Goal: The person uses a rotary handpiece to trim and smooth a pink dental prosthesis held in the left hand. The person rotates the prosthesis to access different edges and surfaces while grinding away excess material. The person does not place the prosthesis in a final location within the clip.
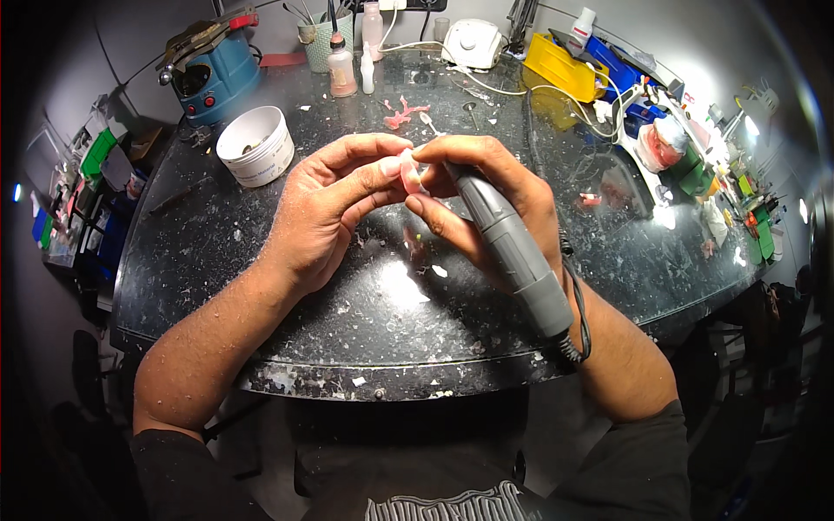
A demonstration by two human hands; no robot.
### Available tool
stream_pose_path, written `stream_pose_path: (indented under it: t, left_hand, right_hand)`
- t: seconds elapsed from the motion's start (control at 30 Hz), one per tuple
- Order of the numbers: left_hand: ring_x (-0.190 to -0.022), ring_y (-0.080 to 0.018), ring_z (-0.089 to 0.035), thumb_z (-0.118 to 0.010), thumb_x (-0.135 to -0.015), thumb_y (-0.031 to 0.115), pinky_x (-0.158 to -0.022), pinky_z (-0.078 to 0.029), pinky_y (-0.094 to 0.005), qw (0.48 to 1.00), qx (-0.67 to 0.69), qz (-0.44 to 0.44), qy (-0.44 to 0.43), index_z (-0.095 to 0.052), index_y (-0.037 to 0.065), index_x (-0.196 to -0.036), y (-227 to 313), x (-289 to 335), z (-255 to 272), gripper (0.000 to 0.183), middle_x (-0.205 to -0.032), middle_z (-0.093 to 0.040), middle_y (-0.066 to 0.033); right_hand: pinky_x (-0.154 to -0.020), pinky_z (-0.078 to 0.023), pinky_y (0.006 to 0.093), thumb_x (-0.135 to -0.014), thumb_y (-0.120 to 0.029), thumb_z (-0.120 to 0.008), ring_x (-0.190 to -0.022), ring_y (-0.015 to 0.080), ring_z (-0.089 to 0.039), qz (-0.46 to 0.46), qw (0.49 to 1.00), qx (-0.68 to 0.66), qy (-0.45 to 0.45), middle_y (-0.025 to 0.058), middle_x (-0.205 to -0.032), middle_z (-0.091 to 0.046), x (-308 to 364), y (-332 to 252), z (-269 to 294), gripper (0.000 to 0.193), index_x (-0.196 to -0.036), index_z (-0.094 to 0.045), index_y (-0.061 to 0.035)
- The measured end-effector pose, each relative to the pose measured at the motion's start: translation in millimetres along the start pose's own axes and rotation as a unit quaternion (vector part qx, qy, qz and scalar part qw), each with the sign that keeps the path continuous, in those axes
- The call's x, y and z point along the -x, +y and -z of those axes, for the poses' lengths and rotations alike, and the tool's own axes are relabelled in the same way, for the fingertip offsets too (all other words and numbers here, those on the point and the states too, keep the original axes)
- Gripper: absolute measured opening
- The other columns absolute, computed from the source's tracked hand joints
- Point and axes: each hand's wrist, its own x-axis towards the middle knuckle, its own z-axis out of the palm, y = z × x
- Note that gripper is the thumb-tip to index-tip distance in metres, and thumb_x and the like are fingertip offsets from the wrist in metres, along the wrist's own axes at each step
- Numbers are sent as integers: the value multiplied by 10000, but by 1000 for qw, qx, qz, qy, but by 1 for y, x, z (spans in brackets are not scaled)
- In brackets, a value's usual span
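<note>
White flecks litter the near part of the bench (221,269). Above it, the right hand (521,178) is wrapped round a grey handpiece (499,224), and the left hand (317,204) pinches a pink piece (409,176) between the two. Farther off I see a white tub (261,165) left, then a pink scrap (402,114), and a yellow bin (559,69) far right.

It's a workshop, dental-lab style by the looks, with a grey corded handpiece (504,234), pink curved piece (409,176), debris-speckled desk (200,260) and squat blue machine (228,85)!
</note>
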Motion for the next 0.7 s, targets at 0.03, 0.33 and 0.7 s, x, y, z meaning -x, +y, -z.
stream_pose_path:
  t: [0.03, 0.33, 0.7]
  left_hand:
    - [-1080, -200, -679, -652, -979, 94, -994, -543, -364, 1000, 6, 27, -4, -638, -16, -1228, 1, 0, 0, 272, -1158, -695, -119]
    - [-1060, -182, -671, -677, -956, 74, -980, -523, -351, 999, -26, 16, -8, -632, -5, -1257, 1, 1, -6, 314, -1151, -695, -111]
    - [-1086, -179, -655, -649, -973, 154, -1011, -480, -336, 994, -106, -15, 8, -639, -15, -1246, 2, 1, -5, 321, -1139, -700, -118]
  right_hand:
    - [-811, -572, 268, -802, 34, -793, -901, 142, -693, -2, 1000, -9, 19, 74, -1017, -678, 0, -1, -2, 396, -1163, -649, -43]
    - [-818, -560, 281, -843, -30, -774, -912, 155, -689, -77, 996, -39, 37, 78, -1014, -690, 2, -8, 2, 341, -1168, -671, -54]
    - [-856, -542, 274, -958, -96, -662, -945, 133, -666, -191, 945, -250, 84, 100, -1013, -682, -2, -19, 10, 164, -1063, -604, 16]
